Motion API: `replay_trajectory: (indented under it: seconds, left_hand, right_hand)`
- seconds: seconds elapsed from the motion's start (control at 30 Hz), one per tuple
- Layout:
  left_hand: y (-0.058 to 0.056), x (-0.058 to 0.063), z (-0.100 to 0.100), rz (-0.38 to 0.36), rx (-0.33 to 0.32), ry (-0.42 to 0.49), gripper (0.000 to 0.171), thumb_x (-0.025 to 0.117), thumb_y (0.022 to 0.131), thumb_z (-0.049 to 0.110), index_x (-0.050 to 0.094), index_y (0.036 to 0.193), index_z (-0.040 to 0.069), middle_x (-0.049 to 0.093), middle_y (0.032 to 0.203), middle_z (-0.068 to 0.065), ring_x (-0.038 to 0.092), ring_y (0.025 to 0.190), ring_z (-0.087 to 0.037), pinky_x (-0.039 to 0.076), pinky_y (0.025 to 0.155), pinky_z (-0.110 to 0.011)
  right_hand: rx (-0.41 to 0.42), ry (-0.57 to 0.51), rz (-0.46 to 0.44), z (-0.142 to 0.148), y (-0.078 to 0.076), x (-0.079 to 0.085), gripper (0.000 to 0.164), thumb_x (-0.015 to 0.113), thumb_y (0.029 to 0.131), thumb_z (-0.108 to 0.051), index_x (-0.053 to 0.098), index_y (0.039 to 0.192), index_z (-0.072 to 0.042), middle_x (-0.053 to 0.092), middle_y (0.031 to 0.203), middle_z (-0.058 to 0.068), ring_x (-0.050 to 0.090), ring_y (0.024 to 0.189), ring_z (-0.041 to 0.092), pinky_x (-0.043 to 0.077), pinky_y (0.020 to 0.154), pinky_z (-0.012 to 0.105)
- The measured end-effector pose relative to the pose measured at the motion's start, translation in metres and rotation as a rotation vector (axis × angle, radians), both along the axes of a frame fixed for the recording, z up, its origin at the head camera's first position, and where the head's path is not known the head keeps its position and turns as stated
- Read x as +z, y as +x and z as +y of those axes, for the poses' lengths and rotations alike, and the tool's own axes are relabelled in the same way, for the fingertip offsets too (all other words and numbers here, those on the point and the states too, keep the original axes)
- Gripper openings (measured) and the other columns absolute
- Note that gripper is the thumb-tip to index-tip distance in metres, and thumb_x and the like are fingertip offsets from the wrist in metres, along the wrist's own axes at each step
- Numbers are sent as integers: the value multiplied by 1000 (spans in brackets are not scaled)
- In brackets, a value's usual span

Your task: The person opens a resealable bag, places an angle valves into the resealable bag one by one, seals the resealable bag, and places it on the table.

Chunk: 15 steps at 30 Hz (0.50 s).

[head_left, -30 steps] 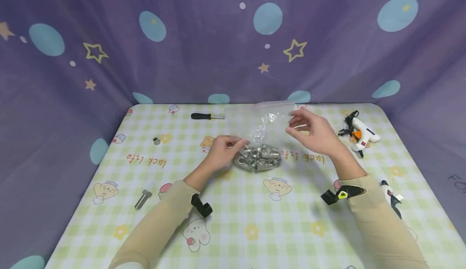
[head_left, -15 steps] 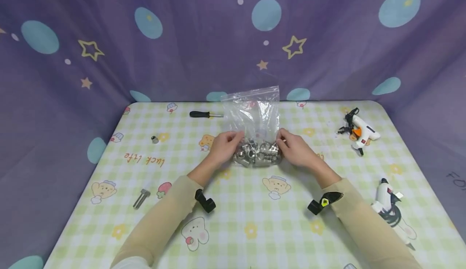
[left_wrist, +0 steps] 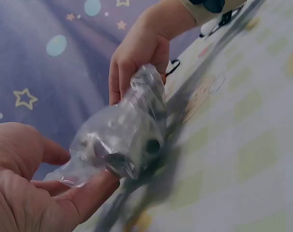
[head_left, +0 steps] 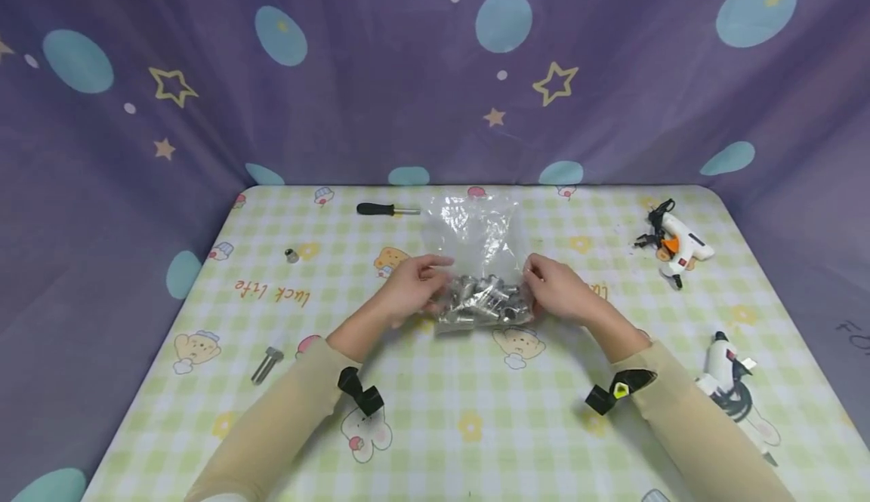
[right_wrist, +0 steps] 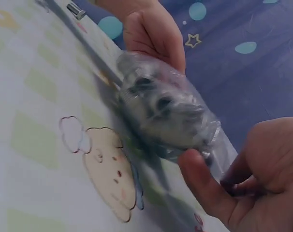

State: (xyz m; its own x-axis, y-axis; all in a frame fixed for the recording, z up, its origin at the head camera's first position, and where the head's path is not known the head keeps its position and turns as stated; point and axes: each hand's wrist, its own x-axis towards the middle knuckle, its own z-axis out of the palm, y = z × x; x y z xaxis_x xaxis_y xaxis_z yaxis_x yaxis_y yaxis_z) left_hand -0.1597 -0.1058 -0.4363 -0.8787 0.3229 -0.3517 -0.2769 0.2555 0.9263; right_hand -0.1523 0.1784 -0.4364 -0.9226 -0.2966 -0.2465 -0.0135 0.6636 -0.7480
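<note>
A clear zip bag [head_left: 476, 241] with several shiny metal fittings [head_left: 485, 302] in its lower part is between both hands in the head view. My left hand [head_left: 416, 284] holds its left edge, fingers somewhat spread; the left wrist view shows film between the thumb and the fingers [left_wrist: 91, 193]. At the opposite edge my right hand [head_left: 553, 287] pinches the plastic, its thumb [right_wrist: 195, 166] against the side in the right wrist view. The bag's bottom is close over the checked tablecloth [head_left: 469, 389], with a shadow beneath. Its upper part leans toward the back.
A black-handled screwdriver [head_left: 387, 209] lies behind the bag. To the left are a small metal fitting [head_left: 291, 256] and a metal bolt [head_left: 268, 365]. Two white glue guns [head_left: 686, 244] with dark cords lie at the right. A purple curtain [head_left: 381, 94] rises behind the table.
My right hand has come down from the bag's upper right to its lower right edge. The bag was tipped up, then leaned back; its fittings have shifted and the left fingers have spread.
</note>
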Motion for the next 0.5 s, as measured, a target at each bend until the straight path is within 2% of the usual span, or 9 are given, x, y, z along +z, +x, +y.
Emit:
replay_trajectory:
  seconds: [0.07,0.13,0.2,0.27,0.37,0.5]
  left_hand:
    - [6,0,1,-2,-15,-2,53,65,105,11,50,156,8,68,132,-19,69,82,-17,64,70,-29]
    - [13,0,1,27,-29,-24,66,72,101,11,44,160,8,65,136,-19,73,99,-23,66,83,-35]
    - [19,0,0,97,-45,-85,79,80,95,13,40,163,10,64,141,-18,71,117,-30,64,94,-41]
    - [23,0,-3,190,-60,-147,89,84,91,14,36,165,9,62,144,-19,69,125,-34,61,103,-44]
    - [26,-2,-5,362,-61,-263,93,89,85,14,39,163,10,63,140,-19,71,120,-34,59,106,-46]
    - [30,-4,-5,527,-70,-369,77,90,83,11,57,152,9,64,130,-18,73,104,-29,64,89,-37]
  right_hand:
    - [13,15,-10,4,4,-2,21,42,113,-17,57,103,-5,70,91,10,70,69,19,59,68,33]
    - [25,13,-19,7,8,-3,19,45,113,-17,58,105,-5,70,91,10,71,69,17,60,69,33]
    - [36,34,7,9,11,-4,18,48,112,-16,60,104,-5,71,87,8,71,66,15,60,70,32]
    - [38,70,67,10,13,-4,16,53,110,-16,62,102,-6,70,81,5,68,63,13,58,70,33]
    - [30,150,205,10,15,-5,14,60,106,-14,67,95,-8,69,76,1,62,64,12,53,70,33]
    - [1,201,326,7,16,-9,8,67,101,-13,69,94,-9,71,79,1,61,70,14,54,72,38]
